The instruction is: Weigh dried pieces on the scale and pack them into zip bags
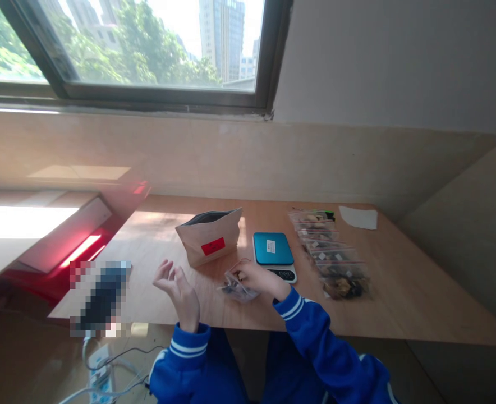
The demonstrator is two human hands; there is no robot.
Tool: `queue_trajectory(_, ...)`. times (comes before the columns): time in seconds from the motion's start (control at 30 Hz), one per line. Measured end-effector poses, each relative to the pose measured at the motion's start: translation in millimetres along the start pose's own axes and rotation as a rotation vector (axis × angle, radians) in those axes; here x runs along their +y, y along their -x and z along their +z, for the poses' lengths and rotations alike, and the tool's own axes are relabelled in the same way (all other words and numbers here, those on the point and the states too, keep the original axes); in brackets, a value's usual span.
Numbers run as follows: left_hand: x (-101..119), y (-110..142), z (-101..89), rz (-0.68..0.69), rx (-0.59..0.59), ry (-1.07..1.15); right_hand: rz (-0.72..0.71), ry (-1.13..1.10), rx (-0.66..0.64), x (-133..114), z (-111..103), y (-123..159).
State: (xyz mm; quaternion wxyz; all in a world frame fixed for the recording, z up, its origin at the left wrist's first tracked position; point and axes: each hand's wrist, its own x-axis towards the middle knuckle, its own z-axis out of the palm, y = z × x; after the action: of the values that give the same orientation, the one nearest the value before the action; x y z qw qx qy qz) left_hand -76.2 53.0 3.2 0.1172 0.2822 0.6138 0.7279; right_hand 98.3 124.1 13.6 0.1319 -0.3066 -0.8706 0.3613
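Observation:
My right hand (257, 278) is closed on the top of a small clear zip bag (243, 293) with dark contents I cannot make out. The bag is low over or on the table, in front of a digital scale (273, 248) with a blue-green plate and a white label. Raised to the left of the bag, my left hand (175, 289) has its fingers apart and loosely bent, with nothing visible in them. Behind both hands stands a brown paper pouch (209, 238), upright, its top open and a red label on its front.
Several clear bags of dried pieces (343, 283) overlap in a row right of the scale. A white sheet (358, 217) lies at the back right. A pixelated dark object (102, 294) is at the table's left edge, with a cable and power strip (101, 373) below.

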Motion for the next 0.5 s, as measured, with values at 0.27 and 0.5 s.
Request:
queue_trajectory(0.27,-36.2,70.5,-13.3,-0.679,-0.405,0.438,0.172,-0.321,0.199,-12.5,-12.4,21.1)
queue_trajectory(0.5,-28.7,79.9,-0.9,-0.804,-0.466,0.548,0.093,-0.315,0.135,-32.8,-10.4,29.9)
